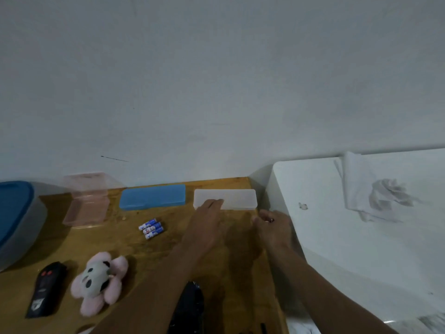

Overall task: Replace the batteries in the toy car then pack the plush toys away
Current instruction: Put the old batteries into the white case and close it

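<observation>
head view: left hand (207, 221) lies flat, fingers spread, holding nothing, on the closed clear case (237, 198); right hand (274, 225) curls beside it, grip unclear.

1. Batteries (151, 228), three lying side by side on the wooden table (168, 239): blue and white wrappers with small red and blue print. Print blurred, not legible.
2. Black remote control (47, 289) at the table's near left: a pale emblem or label near its lower end, two red marks near its top. No characters can be made out.
3. No other text, number or sign readable in the head view.
</observation>
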The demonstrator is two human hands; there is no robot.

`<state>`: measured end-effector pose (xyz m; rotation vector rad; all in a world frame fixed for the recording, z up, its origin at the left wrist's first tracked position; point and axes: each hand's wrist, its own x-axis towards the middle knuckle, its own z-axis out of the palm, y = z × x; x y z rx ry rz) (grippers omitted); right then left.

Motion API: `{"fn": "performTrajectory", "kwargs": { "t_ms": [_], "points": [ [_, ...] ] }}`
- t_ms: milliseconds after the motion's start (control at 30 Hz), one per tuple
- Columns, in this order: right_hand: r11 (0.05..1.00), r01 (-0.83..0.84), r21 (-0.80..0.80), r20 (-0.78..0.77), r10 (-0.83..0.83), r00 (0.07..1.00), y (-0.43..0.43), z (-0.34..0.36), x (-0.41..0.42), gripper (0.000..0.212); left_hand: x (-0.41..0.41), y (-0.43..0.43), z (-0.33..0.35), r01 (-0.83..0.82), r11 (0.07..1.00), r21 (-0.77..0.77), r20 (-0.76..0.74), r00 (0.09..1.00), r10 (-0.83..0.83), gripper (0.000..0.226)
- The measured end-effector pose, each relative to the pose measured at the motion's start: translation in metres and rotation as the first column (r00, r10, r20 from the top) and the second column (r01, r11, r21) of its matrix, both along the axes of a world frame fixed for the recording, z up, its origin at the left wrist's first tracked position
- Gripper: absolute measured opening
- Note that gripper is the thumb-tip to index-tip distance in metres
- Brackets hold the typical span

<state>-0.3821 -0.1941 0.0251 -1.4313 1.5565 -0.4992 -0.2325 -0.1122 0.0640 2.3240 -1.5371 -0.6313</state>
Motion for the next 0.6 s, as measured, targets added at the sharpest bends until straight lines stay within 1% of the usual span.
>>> {"fn": "performTrajectory", "kwargs": {
  "t_ms": [67,100,167,200,233,300,367,467,533,600],
  "points": [
    [1.0,-0.009,-0.022,-0.002,0.009,1.0,-0.003,0.0,0.003,0.005,0.004,-0.01,-0.008,-0.011,1.0,0.007,-0.007,1.0,0.011,0.064],
    [0.999,-0.019,-0.036,0.0,0.019,1.0,-0.005,-0.001,0.004,0.011,0.006,-0.016,-0.013,-0.01,1.0,0.01,0.004,1.0,0.01,0.067],
    [0.999,-0.02,-0.045,-0.022,0.019,1.0,-0.01,-0.008,0.01,0.034,0.013,-0.031,-0.023,0.003,0.999,0.046,0.035,0.999,-0.005,0.07],
    [0.999,-0.018,-0.044,-0.031,0.017,0.999,-0.013,-0.011,0.013,0.04,0.017,-0.038,-0.027,0.021,0.997,0.079,0.05,0.998,-0.025,0.071],
    [0.999,-0.023,-0.036,-0.033,0.022,0.999,-0.016,-0.017,0.014,0.041,0.021,-0.045,-0.032,0.047,0.993,0.111,0.061,0.997,-0.054,0.072],
    [0.999,-0.035,-0.036,-0.01,0.035,0.999,-0.02,-0.025,0.016,0.037,0.026,-0.055,-0.036,0.099,0.984,0.151,0.088,0.99,-0.113,0.072],
    [0.998,-0.035,-0.045,0.026,0.036,0.999,-0.024,-0.029,0.018,0.033,0.028,-0.063,-0.039,0.156,0.97,0.187,0.143,0.972,-0.184,0.069],
    [0.998,-0.018,-0.057,0.001,0.018,1.0,-0.031,-0.031,0.022,0.026,0.028,-0.071,-0.038,0.233,0.939,0.252,0.294,0.906,-0.303,0.063],
    [0.999,-0.004,-0.051,-0.022,0.003,1.0,-0.035,-0.035,0.025,0.023,0.026,-0.076,-0.036,0.275,0.91,0.311,0.389,0.836,-0.386,0.064],
    [0.998,0.007,-0.068,-0.032,-0.01,0.999,-0.036,-0.038,0.026,0.022,0.022,-0.08,-0.033,0.309,0.87,0.383,0.444,0.765,-0.467,0.067]
  ]
}}
